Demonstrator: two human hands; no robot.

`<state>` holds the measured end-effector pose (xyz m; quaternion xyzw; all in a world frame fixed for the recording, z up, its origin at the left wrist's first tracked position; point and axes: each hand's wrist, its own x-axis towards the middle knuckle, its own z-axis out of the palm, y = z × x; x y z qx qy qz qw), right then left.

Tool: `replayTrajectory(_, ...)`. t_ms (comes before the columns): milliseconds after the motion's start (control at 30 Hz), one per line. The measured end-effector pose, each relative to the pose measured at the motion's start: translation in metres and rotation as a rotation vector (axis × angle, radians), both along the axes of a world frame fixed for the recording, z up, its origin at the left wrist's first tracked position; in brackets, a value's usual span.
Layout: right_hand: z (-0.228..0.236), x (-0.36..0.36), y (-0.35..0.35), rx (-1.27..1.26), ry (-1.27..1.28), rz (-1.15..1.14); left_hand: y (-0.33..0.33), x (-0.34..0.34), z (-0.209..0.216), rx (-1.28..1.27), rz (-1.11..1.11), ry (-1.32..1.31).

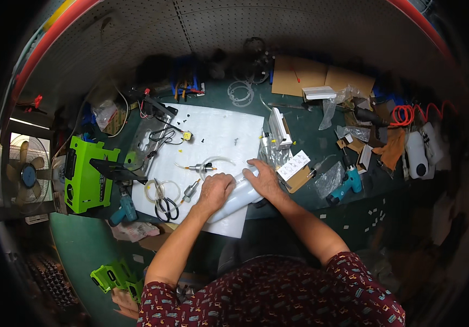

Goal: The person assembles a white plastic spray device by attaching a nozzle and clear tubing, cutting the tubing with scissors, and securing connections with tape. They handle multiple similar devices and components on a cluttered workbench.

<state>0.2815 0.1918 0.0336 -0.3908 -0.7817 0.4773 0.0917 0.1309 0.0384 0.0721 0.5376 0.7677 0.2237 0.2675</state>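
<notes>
A translucent white plastic container (238,199), long and rounded, lies slanted at the front edge of the white foam sheet (234,121). My left hand (217,191) is closed against its left side, fingers curled and partly hidden. From the right, my right hand (262,180) grips its far end, with the thumb over the top. Just beyond my left hand lies a small metal pump (199,167) with clear tubing. Another metal cylinder (190,191) sits left of that hand, beside coiled clear and black hoses (163,203).
Green machine housing (88,174) stands at the left, near a teal drill (124,209). Another teal drill (348,185) lies right. White boxes (280,128), plastic bags (330,180) and cardboard (322,76) crowd the right and back. A wired yellow connector (187,135) rests on the sheet.
</notes>
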Motion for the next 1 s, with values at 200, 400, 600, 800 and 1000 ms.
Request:
replayTrajectory(200, 0.000, -0.001, 0.001, 0.016, -0.086, 0.012, 0.005, 0.005, -0.010, -0.022, 0.009, 0.023)
replayTrajectory(400, 0.004, -0.002, 0.001, 0.008, -0.126, 0.014, 0.009, 0.006, -0.007, -0.017, 0.024, -0.024)
replayTrajectory(600, 0.002, -0.002, 0.000, 0.044, -0.135, 0.011, 0.010, 0.004, -0.012, -0.111, 0.017, -0.077)
replayTrajectory(800, 0.005, -0.003, -0.001, 0.051, -0.152, 0.007, 0.009, 0.003, -0.013, -0.087, 0.027, -0.102)
replayTrajectory(1000, 0.004, -0.002, -0.002, 0.084, -0.115, 0.002, 0.011, 0.002, -0.006, -0.056, 0.042, -0.141)
